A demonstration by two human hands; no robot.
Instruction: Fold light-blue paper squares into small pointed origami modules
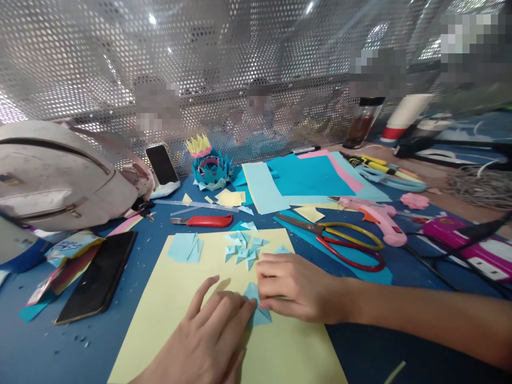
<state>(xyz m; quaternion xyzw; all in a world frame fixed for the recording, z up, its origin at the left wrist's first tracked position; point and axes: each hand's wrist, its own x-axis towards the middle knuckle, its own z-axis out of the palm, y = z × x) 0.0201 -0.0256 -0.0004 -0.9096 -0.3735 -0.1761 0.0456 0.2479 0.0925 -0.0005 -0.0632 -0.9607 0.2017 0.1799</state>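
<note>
A small light blue paper piece (261, 317) lies on the yellow sheet (156, 325) between my two hands. My left hand (216, 320) has its fingertips on the left edge of this piece, its little finger spread away. From the right, my right hand (290, 288) presses the piece with curled fingers, partly covering it. Above them on the sheet sit several folded light blue pieces (242, 249), and one more (282, 249) shows just behind my right hand. A stack of light blue squares (186, 248) rests at the sheet's upper left.
Scissors (340, 240), a pink glue gun (376, 213) and a magenta power strip (460, 242) are on the right. Behind the sheet lie a red cutter (210, 220), a blue paper flower (212, 170) and coloured sheets (312, 176). Phone (98, 277) and bag (60, 176) are left.
</note>
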